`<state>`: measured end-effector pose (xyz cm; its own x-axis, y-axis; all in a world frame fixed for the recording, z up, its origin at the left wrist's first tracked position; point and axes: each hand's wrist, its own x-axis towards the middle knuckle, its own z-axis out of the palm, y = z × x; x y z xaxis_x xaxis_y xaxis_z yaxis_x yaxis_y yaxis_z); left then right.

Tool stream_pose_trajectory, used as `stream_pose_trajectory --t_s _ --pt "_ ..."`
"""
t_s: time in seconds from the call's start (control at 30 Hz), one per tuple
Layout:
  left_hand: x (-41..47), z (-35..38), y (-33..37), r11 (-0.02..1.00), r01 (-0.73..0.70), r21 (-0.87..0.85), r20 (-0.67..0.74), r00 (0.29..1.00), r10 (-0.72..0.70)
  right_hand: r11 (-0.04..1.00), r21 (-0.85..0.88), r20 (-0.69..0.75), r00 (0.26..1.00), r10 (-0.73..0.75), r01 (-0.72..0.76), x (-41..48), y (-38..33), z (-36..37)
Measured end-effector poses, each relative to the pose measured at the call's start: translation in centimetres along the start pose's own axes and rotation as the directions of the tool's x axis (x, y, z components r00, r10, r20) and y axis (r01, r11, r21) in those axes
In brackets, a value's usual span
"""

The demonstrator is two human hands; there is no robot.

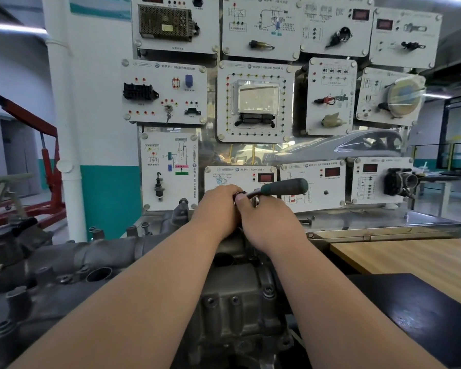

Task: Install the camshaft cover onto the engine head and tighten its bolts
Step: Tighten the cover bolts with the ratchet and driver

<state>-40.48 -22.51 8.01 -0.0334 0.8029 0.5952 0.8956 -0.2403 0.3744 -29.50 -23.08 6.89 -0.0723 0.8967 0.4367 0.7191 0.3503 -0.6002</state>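
The grey metal camshaft cover [240, 296] lies on the engine head [64, 265], running away from me between my forearms. At its far end both hands meet on a ratchet wrench [284, 187] with a dark green handle that points up and to the right. My left hand [218, 209] curls over the ratchet's head from the left. My right hand [268, 222] grips the tool just below the handle, with its thumb near the head. The bolt under the tool is hidden by my hands. Several bolt heads [234, 299] show on the near part of the cover.
A training board [256, 102] with white panels of car electrical parts stands right behind the engine. Its metal base [383, 225] holds a loose bolt [306, 221]. A wooden table [410, 262] and a black mat [410, 315] lie to the right. A red engine hoist [51, 161] stands at left.
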Motion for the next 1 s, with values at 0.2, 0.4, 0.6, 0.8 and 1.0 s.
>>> stream_pose_trajectory --t_s 0.2,0.4,0.6,0.8,1.0 --pt "-0.2 -0.3 -0.1 0.997 -0.024 -0.08 0.063 0.998 0.029 0.993 -0.103 0.009 0.998 -0.06 0.061 -0.7 -0.4 -0.2" --pt "-0.1 -0.4 -0.2 0.998 -0.041 -0.05 0.082 0.996 0.045 1.0 0.007 -0.029 0.999 -0.025 0.025 -0.7 -0.4 -0.3" --pt "0.2 0.1 -0.3 0.994 -0.035 -0.107 0.038 0.999 0.039 0.994 0.065 0.078 0.993 0.087 -0.092 1.4 0.0 -0.8" --pt "0.3 0.0 -1.0 0.981 -0.008 -0.192 0.073 0.997 0.022 0.957 0.261 0.093 0.99 0.107 -0.128 1.0 0.3 -1.2" --pt "0.3 -0.4 -1.4 0.967 -0.002 -0.256 0.084 0.996 0.025 0.932 0.356 0.108 0.993 0.036 -0.073 -0.5 0.3 -1.9"
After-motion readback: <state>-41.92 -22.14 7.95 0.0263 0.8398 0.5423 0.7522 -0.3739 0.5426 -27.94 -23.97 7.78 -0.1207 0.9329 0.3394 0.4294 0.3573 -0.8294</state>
